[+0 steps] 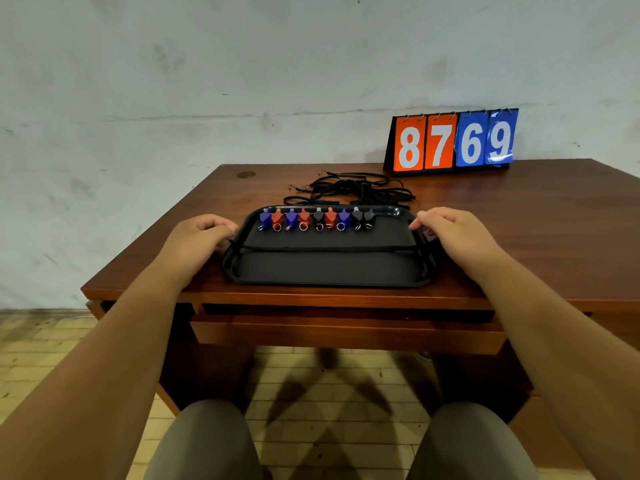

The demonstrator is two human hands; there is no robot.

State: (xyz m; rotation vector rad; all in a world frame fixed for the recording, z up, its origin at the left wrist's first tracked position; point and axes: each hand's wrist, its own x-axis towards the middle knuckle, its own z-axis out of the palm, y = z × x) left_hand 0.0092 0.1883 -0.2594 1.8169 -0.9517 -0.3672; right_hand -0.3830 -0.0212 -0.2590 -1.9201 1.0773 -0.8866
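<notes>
A black tray [242, 275] lies on the wooden desk [519, 244] in front of me. Along its far side stands a row of several whistles [317, 219] in blue, red and black, each with a metal ring. A thin black cord [329, 250] stretches across the tray's middle. My left hand [194, 244] rests on the desk against the tray's left rim, fingers loosely curled. My right hand [457, 237] rests at the right rim, its fingertips touching the far right corner. Neither hand visibly grips anything.
A tangle of black lanyards [356, 190] lies just behind the tray. A flip scoreboard [453, 142] reading 8769 stands at the desk's back right against the wall. My knees show under the desk's front edge.
</notes>
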